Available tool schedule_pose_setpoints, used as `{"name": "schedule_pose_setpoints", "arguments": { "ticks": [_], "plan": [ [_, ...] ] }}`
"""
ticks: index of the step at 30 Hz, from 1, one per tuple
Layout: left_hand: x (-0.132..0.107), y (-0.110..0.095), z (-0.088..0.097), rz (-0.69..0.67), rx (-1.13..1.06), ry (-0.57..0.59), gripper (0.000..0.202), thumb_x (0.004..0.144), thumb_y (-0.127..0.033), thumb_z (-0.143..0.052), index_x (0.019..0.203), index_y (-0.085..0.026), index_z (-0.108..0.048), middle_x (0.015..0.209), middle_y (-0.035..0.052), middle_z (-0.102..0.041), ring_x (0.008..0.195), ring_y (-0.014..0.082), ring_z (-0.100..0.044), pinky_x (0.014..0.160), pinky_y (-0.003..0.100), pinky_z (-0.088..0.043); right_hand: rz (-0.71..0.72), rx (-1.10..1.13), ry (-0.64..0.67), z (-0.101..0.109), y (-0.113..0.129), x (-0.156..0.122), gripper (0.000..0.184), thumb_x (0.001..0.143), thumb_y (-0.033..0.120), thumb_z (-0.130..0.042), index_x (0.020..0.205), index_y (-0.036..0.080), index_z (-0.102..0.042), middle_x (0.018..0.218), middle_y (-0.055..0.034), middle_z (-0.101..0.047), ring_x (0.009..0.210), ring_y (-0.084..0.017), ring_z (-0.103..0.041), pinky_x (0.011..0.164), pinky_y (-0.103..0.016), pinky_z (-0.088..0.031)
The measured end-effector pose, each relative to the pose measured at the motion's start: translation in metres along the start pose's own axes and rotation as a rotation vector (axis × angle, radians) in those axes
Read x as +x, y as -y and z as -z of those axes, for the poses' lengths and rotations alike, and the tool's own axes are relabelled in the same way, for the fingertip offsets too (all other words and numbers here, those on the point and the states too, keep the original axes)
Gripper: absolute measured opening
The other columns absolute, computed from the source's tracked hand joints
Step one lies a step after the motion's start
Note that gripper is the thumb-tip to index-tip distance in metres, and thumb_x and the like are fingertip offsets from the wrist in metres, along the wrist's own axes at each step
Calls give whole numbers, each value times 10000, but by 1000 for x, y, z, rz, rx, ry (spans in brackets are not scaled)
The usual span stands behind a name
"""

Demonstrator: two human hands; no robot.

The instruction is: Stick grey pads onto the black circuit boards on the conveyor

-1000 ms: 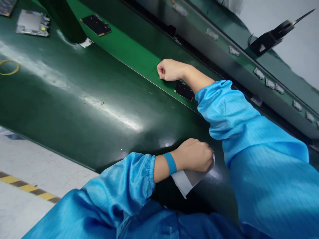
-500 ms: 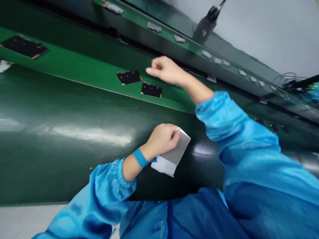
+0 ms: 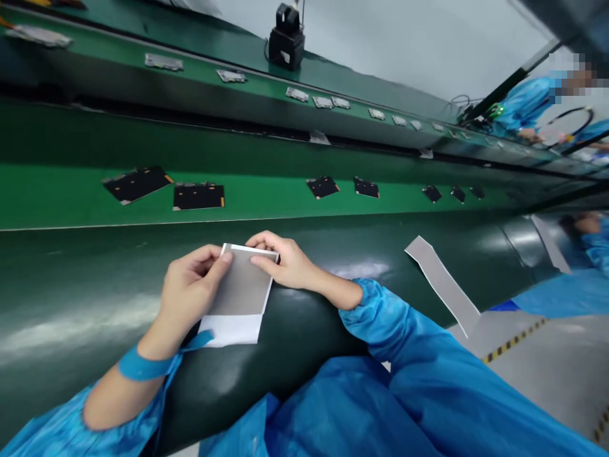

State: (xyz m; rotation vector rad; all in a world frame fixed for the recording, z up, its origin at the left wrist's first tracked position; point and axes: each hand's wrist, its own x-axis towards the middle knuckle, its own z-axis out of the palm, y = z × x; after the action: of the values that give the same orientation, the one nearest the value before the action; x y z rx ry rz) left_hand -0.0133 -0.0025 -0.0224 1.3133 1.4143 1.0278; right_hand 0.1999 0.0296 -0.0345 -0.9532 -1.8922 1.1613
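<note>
A grey sheet with white borders (image 3: 245, 282) is held over the dark green bench, its lower white flap bent at a crease. My left hand (image 3: 193, 279), with a blue strap round the wrist, pinches the sheet's upper left corner between thumb and fingers. At the upper right corner, my right hand (image 3: 283, 259) grips the same sheet, thumb on the front and fingers behind the edge. Just beyond, on the bright green belt, lie flat black boards (image 3: 198, 196) with small orange patches at their corners.
More black boards (image 3: 322, 186) lie along the belt to the right. A long grey-white strip (image 3: 442, 279) overhangs the bench edge. Small silvery parts (image 3: 231, 76) line the upper shelf, with a black device (image 3: 286, 41) behind. Other people in blue (image 3: 528, 101) are at the far right.
My right hand has come down from above the belt and taken hold of the sheet's right corner. My left hand still holds the sheet. The view has swung to the right.
</note>
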Motion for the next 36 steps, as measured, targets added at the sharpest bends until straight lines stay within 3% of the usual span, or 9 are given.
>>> {"name": "schedule_pose_setpoints", "arguments": {
  "ticks": [3, 8, 13, 17, 25, 30, 36],
  "plan": [
    [-3, -1, 0, 16, -11, -4, 422, 815, -570, -795, 709, -187, -652, 603, -20, -502, 539, 116, -401, 482, 234, -279, 14, 46, -38, 0, 3, -2, 260, 1009, 409, -599, 1070, 161, -643, 942, -34, -687, 851, -159, -639, 821, -283, -486],
    [-7, -1, -1, 4, -57, -5, 343, 828, -508, -793, 791, -183, -690, 701, -3, -586, 609, 122, -484, 555, 227, -377, 2, 98, -60, -3, 6, -5, 192, 1014, 336, -591, 1026, 161, -669, 837, -3, -661, 747, -136, -606, 735, -271, -453],
    [-7, 0, -2, -41, -22, -9, 379, 851, -490, -788, 700, -175, -641, 633, -16, -512, 573, 107, -423, 517, 224, -320, -2, 60, -53, -4, 5, -6, 187, 1033, 323, -567, 1020, 168, -671, 813, 1, -650, 709, -129, -584, 693, -271, -438],
    [-7, -1, -3, -112, -37, -18, 302, 888, -455, -772, 791, -177, -705, 687, -6, -583, 594, 111, -471, 535, 228, -354, 16, 34, -75, -5, 6, -6, 180, 1041, 318, -561, 1032, 179, -675, 805, 3, -650, 700, -131, -582, 682, -275, -442],
    [-11, -1, -9, -246, 122, 43, 225, 937, -369, -728, 809, -184, -749, 702, -3, -586, 596, 112, -469, 556, 259, -344, 178, -176, -137, -3, 16, -1, 96, 1000, 272, -623, 976, 197, -679, 1020, -76, -682, 989, -222, -610, 895, -380, -488],
    [-14, -4, -14, -213, 175, 69, 260, 932, -419, -728, 801, -196, -744, 679, -1, -570, 599, 129, -471, 567, 274, -347, 178, -234, -128, -6, 20, -3, 80, 953, 192, -638, 877, 209, -619, 958, -58, -633, 939, -223, -582, 868, -387, -476],
    [-11, -6, -9, -96, 120, 42, 343, 897, -490, -733, 745, -187, -686, 658, 0, -563, 598, 130, -447, 554, 267, -332, 336, -148, -254, -4, 19, -5, 131, 998, 207, -603, 869, 208, -580, 917, -57, -598, 907, -209, -579, 836, -377, -473]
  ]
}}
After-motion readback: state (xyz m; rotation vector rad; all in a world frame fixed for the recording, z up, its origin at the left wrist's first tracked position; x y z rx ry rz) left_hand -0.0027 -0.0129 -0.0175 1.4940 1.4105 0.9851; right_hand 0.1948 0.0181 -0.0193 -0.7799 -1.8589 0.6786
